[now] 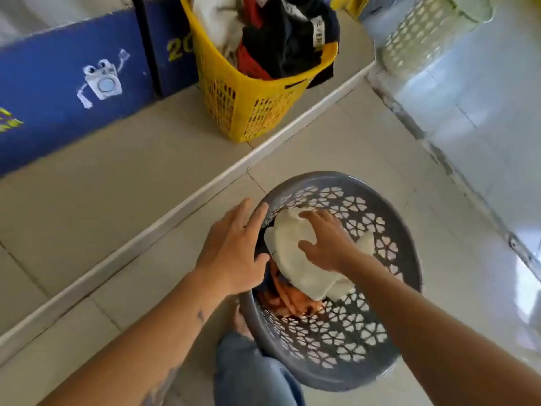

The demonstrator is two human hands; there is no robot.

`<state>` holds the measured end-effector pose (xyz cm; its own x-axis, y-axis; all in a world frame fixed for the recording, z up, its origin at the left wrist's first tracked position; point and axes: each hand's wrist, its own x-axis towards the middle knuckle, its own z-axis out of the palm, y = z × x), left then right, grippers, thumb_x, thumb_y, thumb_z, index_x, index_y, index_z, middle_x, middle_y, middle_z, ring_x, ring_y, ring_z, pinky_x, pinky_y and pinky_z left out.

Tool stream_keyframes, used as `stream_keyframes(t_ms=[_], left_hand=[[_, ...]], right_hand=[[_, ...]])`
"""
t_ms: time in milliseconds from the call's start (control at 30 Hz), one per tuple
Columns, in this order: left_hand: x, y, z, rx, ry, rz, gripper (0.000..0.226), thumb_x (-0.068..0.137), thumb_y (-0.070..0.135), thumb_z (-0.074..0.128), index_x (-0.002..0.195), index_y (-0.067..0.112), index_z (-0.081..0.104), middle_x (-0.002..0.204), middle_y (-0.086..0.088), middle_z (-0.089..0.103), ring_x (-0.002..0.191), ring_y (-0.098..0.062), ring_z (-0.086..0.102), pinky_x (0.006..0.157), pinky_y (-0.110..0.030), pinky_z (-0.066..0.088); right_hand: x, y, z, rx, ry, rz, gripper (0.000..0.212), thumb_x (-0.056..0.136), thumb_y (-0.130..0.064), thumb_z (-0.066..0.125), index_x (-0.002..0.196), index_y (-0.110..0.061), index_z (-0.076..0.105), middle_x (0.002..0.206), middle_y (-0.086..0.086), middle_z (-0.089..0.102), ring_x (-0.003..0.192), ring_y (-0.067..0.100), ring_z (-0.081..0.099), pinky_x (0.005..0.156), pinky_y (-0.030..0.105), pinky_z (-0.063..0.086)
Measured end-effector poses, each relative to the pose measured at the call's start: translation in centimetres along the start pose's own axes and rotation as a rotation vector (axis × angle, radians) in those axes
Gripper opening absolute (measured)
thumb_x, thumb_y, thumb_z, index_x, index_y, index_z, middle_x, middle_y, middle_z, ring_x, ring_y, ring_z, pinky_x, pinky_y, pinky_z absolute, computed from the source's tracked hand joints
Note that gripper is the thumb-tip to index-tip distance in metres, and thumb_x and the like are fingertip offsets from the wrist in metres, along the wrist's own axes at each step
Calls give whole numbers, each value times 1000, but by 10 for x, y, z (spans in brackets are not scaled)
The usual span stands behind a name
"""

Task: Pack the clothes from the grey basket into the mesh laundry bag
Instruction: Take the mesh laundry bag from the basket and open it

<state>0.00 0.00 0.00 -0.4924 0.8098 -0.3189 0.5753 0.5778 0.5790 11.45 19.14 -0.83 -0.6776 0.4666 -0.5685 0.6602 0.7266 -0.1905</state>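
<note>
A grey basket (336,344) filled the lower centre of the frame, with a yellow basket (254,112) of dark clothes at the top centre. Inside the grey one, a white garment (292,256) lay over an orange garment (289,303). The left hand (234,247) rested flat and released on the basket's left rim. The right hand (328,241) grasped the white garment with curled fingers.

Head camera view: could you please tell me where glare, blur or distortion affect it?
Head view: glare washes out the glossy white floor tiles; the white perforated basket at top right is soft and overexposed; wide-angle distortion curves the pale step edge; the grey perforated plastic basket, left hand and right hand gripping the white cloth look sharp.
</note>
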Motion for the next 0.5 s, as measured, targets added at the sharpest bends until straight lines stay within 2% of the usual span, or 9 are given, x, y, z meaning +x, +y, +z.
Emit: stream_keyframes(t_ms=[67,167,233,367,433,500], left_hand=[[8,-13,18,-53,50,34,88,91,32,55,156,30,-3,165,1,-3,151,-21,5,119,-38,19],[13,-22,43,-132,177,107,83,89,21,50,157,25,1,163,-3,12,148,-19,16,115,-31,29],[12,-22,53,-137,276,157,78,88,19,48,157,20,10,159,-3,22,144,-17,22,110,-23,32],[15,-28,64,-181,419,218,72,87,14,47,155,16,22,154,-3,33,139,-16,32,102,-15,26],[13,-29,63,-187,438,198,72,86,11,46,154,16,23,153,-3,35,138,-17,34,104,-17,29],[7,-30,62,-179,457,158,71,86,10,45,154,15,24,152,-4,36,137,-19,33,108,-24,31]], right_hand=[[14,9,20,-50,50,24,77,89,-39,68,154,-32,28,160,4,29,147,33,27,117,49,33],[39,23,50,-117,81,28,86,88,-40,69,157,-39,17,164,1,21,149,33,23,117,52,33],[60,25,68,-142,135,-18,86,87,-43,68,156,-43,15,163,-2,25,147,30,28,116,51,36],[90,16,86,-139,227,-93,64,86,-39,66,145,-35,41,144,-2,50,135,25,45,109,47,43],[90,7,87,-110,258,-124,48,89,-33,64,134,-31,52,130,-2,58,124,23,53,101,44,48],[83,-1,82,-98,287,-155,40,91,-28,62,130,-27,58,126,-1,62,121,23,55,101,43,48]])
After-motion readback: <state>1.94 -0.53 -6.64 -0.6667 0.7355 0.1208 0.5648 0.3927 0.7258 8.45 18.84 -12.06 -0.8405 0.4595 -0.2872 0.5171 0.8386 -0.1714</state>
